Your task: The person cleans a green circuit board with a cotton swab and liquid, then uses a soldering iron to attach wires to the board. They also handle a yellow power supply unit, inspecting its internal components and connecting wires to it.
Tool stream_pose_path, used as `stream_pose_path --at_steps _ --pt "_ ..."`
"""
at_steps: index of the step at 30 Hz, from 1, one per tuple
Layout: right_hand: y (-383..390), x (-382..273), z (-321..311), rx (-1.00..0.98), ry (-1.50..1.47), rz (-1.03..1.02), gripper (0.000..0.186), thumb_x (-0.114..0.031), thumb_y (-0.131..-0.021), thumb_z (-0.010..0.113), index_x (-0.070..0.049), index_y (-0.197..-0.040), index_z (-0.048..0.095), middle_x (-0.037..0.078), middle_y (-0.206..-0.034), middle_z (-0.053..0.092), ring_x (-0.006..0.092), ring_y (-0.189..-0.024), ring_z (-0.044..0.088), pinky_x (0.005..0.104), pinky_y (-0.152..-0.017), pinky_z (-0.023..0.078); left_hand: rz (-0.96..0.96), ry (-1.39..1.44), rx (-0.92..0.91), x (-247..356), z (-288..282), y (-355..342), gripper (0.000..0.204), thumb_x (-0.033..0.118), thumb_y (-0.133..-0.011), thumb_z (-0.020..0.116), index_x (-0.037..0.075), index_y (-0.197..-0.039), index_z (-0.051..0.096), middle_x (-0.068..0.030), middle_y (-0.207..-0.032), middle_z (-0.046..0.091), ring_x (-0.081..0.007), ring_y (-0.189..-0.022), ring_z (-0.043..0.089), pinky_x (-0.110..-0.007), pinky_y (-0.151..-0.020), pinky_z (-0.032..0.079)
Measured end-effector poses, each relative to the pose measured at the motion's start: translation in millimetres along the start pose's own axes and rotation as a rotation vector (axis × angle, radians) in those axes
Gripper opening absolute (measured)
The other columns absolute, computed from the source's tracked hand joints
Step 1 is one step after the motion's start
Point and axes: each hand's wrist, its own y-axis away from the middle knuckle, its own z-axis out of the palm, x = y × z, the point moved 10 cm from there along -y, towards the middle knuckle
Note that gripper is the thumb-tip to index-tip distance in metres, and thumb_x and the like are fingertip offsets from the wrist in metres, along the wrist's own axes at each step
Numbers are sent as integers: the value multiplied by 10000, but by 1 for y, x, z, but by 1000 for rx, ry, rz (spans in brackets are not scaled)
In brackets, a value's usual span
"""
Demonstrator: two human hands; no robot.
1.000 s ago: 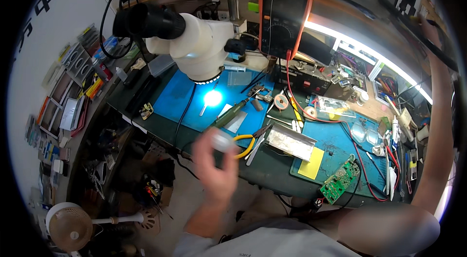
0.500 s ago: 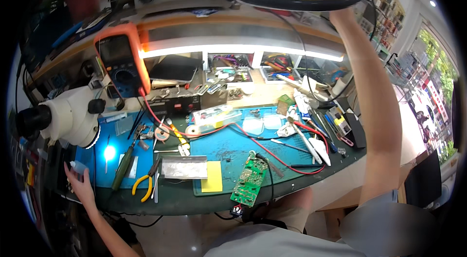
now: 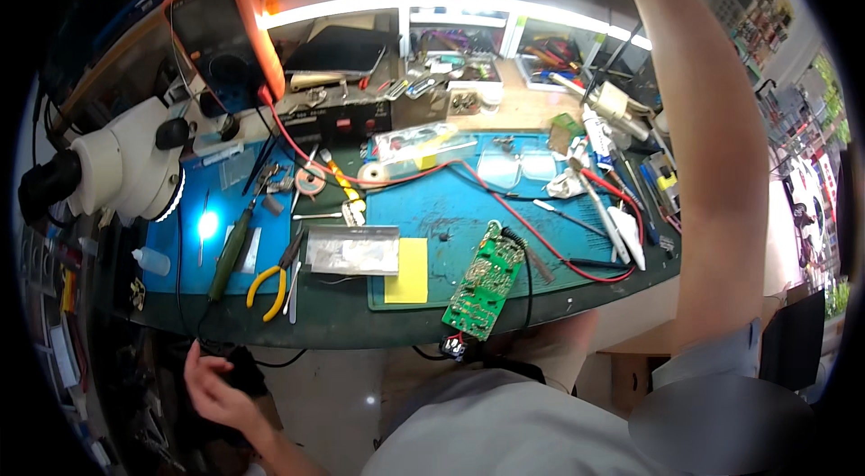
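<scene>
Two hands are working far apart: one under the bench, one overhead.

The left hand [image 3: 216,386] is now reaching below the bench edge [image 3: 297,332], down and well to the left of the green circuit board [image 3: 482,282]. Half a second ago it was hovering up at bench level beside the microscope [image 3: 122,165]. Its fingers are curling against a dark object [image 3: 245,370] hanging there, touching it, though whether they are clamping it cannot be told. The right arm [image 3: 703,143] is still stretching upward, to the right of the board, with its hand passing out of the top of the picture, so its grip is not showing. The work is judged to be shifting from the benchtop to this dark object.
</scene>
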Motion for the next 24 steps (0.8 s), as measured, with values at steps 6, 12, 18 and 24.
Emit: stream_pose_path --at_steps 6,12,18,24 --pt "36 -23 -7 60 -743 28 285 -261 -1022 584 -7 -974 704 104 -892 702 149 -765 625 310 -609 462 260 132 -545 111 107 56 207 1 -898 728 -4 -1101 690 -103 -897 673 -226 -725 618 -341 -658 505" --pt "66 -39 6 40 -1380 110 217 -193 -1022 560 -4 -984 661 101 -885 665 122 -719 583 260 -526 422 576 192 -725 186 189 47 214 6 -811 785 39 -1012 719 -89 -900 687 -277 -790 635 -375 -712 484" --pt "94 -53 30 -36 -1570 292 151 -125 -1021 537 -1 -994 618 98 -878 628 95 -674 540 209 -443 382 673 102 -977 200 282 48 128 110 -833 770 69 -941 717 -55 -870 682 -256 -830 647 -368 -757 469" --pt "144 -35 42 -210 -1321 478 100 31 -953 506 59 -978 599 135 -900 611 100 -626 508 219 -431 362 798 103 -1095 214 310 66 82 127 -837 759 90 -902 725 -40 -879 680 -254 -840 640 -381 -793 476"
